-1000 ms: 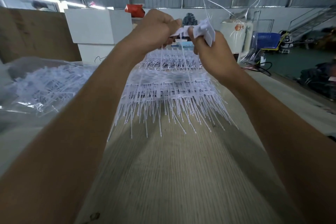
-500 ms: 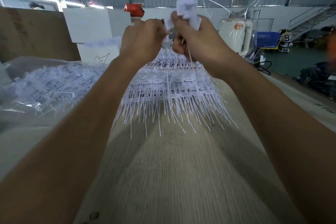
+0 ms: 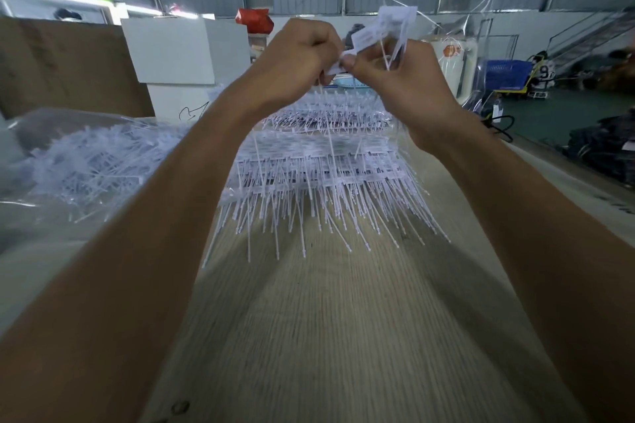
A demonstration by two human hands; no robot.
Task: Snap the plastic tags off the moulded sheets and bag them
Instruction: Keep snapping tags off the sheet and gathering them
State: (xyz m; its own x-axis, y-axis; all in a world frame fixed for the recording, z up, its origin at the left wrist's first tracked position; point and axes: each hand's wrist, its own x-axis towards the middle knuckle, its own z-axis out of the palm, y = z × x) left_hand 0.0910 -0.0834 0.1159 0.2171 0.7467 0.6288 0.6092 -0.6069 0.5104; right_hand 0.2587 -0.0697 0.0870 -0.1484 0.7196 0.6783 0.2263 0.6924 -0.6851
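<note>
Both hands are raised above the table, close together. My left hand is a fist that grips a strip of white plastic tags, and thin tails hang from it. My right hand pinches the same white tag strip, whose flat tags stick up above my thumb. Under the hands lies a stack of moulded tag sheets with long thin tails fanned towards me. A clear plastic bag full of loose white tags lies to the left.
The pale wood-grain table runs from the stack to me. White boxes and brown cardboard stand behind the bag. A clear bag stands at the far right, with a blue crate beyond.
The hands have stayed raised and kept working the tag strip. The tags in my right hand have swung from above the fist to the upper right, and my left fist has shifted slightly.
</note>
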